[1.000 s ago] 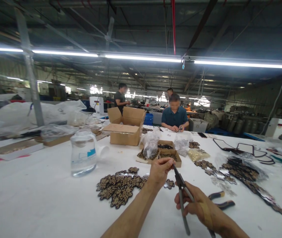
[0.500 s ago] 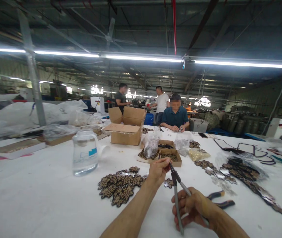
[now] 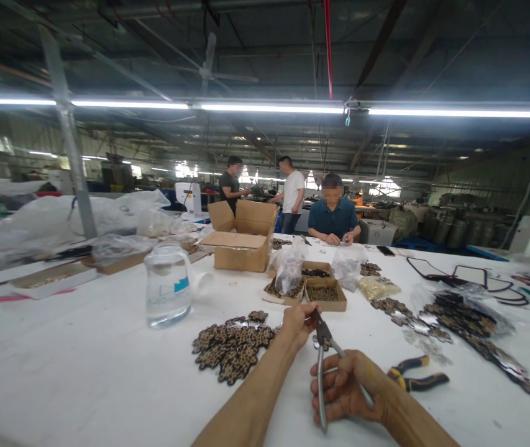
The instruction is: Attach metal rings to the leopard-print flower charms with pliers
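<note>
My right hand [image 3: 355, 385] is closed around the grey handles of a pair of pliers [image 3: 322, 334], whose handles stand apart. The pliers' jaws point up and away from me and meet the fingertips of my left hand [image 3: 298, 324]. Those fingers are pinched together at the jaw tips; what they grip is too small to make out. Left of my forearm lies a heap of leopard-patterned, flower-shaped patches [image 3: 232, 347] with dark edges. Beyond my hands, an open cardboard tray [image 3: 339, 306] holds many small brass-coloured pieces. Second pliers with black-and-yellow handles [image 3: 416, 374] rest beside my right wrist.
A clear water jug [image 3: 168, 288] stands left, in front of a large open carton [image 3: 241, 257]. More patches [image 3: 474, 347] spread to the right, near plastic bags [image 3: 346, 267] and a bag of yellowish pieces [image 3: 379, 287]. Across the white table [image 3: 82, 372] sits a co-worker [image 3: 333, 217].
My right hand and the pliers have shifted slightly left, and the handles stand more upright. More of the black-and-yellow pliers shows. In the background, a person in white has turned.
</note>
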`<state>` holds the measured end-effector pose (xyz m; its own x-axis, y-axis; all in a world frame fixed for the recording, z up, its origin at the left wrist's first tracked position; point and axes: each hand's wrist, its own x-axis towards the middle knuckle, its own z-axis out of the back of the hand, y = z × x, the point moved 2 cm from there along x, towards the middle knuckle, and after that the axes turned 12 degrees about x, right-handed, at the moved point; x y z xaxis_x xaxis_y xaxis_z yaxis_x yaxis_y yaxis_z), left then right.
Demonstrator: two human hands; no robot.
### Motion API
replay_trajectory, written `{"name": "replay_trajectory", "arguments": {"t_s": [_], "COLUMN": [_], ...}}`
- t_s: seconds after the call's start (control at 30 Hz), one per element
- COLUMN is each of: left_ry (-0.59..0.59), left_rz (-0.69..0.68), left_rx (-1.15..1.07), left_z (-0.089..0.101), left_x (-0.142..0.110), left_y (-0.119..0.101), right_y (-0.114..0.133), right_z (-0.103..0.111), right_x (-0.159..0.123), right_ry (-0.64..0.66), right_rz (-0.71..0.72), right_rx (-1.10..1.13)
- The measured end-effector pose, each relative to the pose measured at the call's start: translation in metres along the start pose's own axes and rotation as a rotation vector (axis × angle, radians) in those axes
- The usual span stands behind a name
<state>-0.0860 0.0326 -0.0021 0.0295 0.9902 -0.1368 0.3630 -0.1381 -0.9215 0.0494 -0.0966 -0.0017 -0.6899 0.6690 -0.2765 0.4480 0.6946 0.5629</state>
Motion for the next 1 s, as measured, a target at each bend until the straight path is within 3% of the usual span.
{"name": "replay_trajectory", "arguments": {"t_s": [0.3, 0.7, 1.0], "left_ry": [0.070, -0.045, -0.023], "left_rz": [-0.089, -0.177, -0.121], "left_rx": [-0.031, -0.047, 0.028], "left_z": [-0.003, -0.008, -0.022], "left_x": [-0.008, -0.005, -0.006], "left_y": [-0.007, 0.001, 0.013], "right_y": [0.001, -0.004, -0.016], "right_z": [-0.008, -0.006, -0.003], "right_x": [-0.008, -0.008, 0.002], "right_ry": [0.032, 0.000, 0.021], "right_rz": [0.063, 0.058, 0.035], "right_rx": [-0.013, 0.001, 0.099]}}
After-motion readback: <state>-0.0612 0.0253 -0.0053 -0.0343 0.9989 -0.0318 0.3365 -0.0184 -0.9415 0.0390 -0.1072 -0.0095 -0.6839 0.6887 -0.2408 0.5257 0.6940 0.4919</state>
